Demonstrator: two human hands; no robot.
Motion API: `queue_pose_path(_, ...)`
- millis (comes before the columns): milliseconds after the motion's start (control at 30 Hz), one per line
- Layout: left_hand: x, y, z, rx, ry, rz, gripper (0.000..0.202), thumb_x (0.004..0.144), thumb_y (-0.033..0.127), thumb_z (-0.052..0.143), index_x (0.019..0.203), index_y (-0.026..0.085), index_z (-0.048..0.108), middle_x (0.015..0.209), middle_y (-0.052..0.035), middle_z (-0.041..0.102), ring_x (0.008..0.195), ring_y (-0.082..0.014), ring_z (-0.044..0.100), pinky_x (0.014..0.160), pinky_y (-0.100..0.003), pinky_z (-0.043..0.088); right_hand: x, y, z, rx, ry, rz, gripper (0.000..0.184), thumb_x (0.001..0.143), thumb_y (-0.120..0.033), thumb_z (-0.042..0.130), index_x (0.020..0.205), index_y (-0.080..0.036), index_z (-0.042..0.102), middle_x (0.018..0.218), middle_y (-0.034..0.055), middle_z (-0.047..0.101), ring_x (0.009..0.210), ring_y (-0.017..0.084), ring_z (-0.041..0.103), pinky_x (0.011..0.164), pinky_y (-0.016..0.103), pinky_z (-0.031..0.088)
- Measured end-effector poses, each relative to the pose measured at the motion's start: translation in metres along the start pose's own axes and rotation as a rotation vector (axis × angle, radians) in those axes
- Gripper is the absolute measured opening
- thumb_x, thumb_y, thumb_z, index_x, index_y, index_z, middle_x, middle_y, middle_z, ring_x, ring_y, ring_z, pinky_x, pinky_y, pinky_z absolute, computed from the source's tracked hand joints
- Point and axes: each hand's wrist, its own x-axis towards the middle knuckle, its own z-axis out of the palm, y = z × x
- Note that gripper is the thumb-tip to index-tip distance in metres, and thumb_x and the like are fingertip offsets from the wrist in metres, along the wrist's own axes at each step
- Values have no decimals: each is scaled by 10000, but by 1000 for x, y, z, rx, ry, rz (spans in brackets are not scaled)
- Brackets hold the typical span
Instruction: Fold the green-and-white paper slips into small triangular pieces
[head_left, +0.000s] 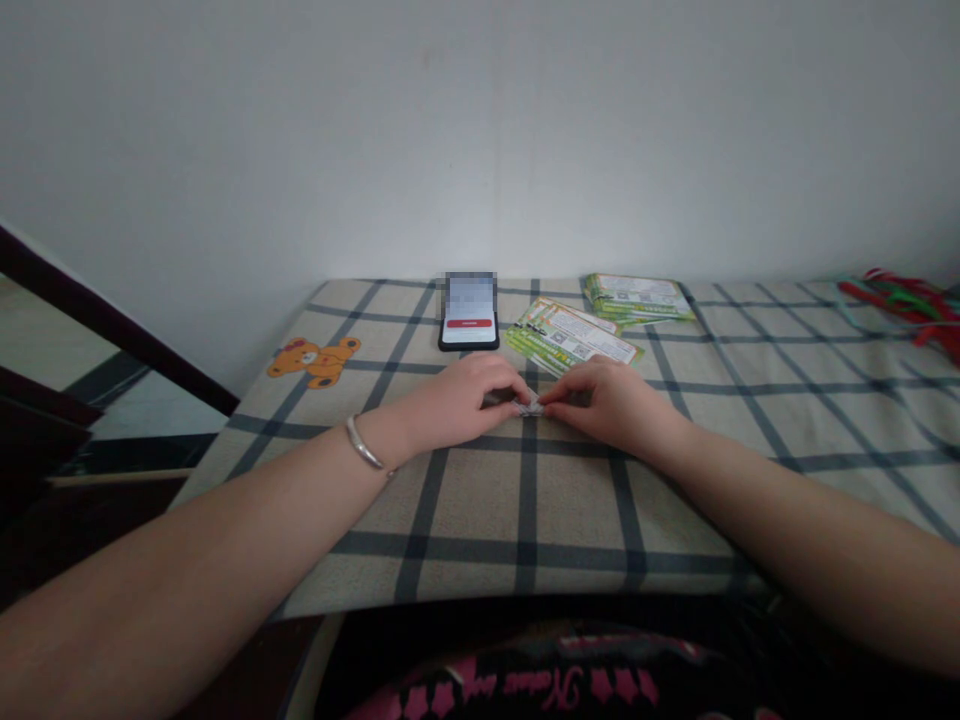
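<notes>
Between my two hands, low over the checked tablecloth, is a small whitish piece that looks like folded paper. My left hand, with a silver bangle on its wrist, pinches its left side between thumb and fingers. From the other side my right hand pinches the right end with thumb and forefinger. The fingertips cover most of the piece, so its exact shape cannot be made out. Just beyond my right hand lie several green and white printed cards, spread over one another.
A phone with a lit screen lies near the wall. A stack of similar cards is at the back right. An orange teddy bear picture is at the table's left. Red and green stringy material lies at the far right.
</notes>
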Motion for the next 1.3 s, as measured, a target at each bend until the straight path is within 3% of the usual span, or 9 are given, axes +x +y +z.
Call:
queue_pose_path(267,0,-3,4,-28,35,-9,96,891,191,597,930,197,684,949,-33,661,937,-174,602,873,-346,481,3,-1,-3,132,-82,127,153,811,-287,669,910,-262,783,827,3,774,702,167,688,634,281,512)
queue_pose_path(433,-1,-2,3,19,28,39,117,894,182,590,926,197,702,963,-42,677,954,-175,614,887,-350,489,3,-1,-3,160,-83,112,137,810,-275,670,887,-253,780,827,1,773,702,159,686,641,272,513)
queue_pose_path(633,-3,4,3,154,29,75,120,913,177,571,922,162,689,1028,-63,664,991,-180,603,912,-350,483,0,3,1,42,-14,-4,119,836,-282,664,877,-246,770,798,1,754,740,163,660,706,296,489)
queue_pose_path(800,-2,8,2,239,-8,55,98,906,184,585,907,158,679,926,-45,661,921,-189,595,869,-356,483,-4,2,0,-147,146,-257,88,854,-267,674,851,-240,758,912,25,734,875,203,601,801,338,447)
queue_pose_path(967,-1,11,2,317,-12,33,90,895,168,575,879,148,662,907,-52,655,897,-192,599,833,-342,489,-9,-4,-4,-342,142,-460,192,940,-254,554,931,-238,744,915,27,734,879,208,562,757,340,408)
queue_pose_path(1100,-3,9,2,366,-34,59,86,875,155,575,891,148,660,909,-55,656,894,-193,611,820,-335,501,-10,-7,-6,-472,116,-518,207,960,-259,521,948,-218,723,921,27,732,905,220,568,731,351,376)
queue_pose_path(1300,-7,8,-1,497,-38,197,177,928,157,506,1018,162,658,981,-71,681,944,-198,636,827,-335,522,-10,-7,-5,-487,109,-498,181,948,-237,531,956,-228,712,981,17,724,898,212,573,726,348,360)
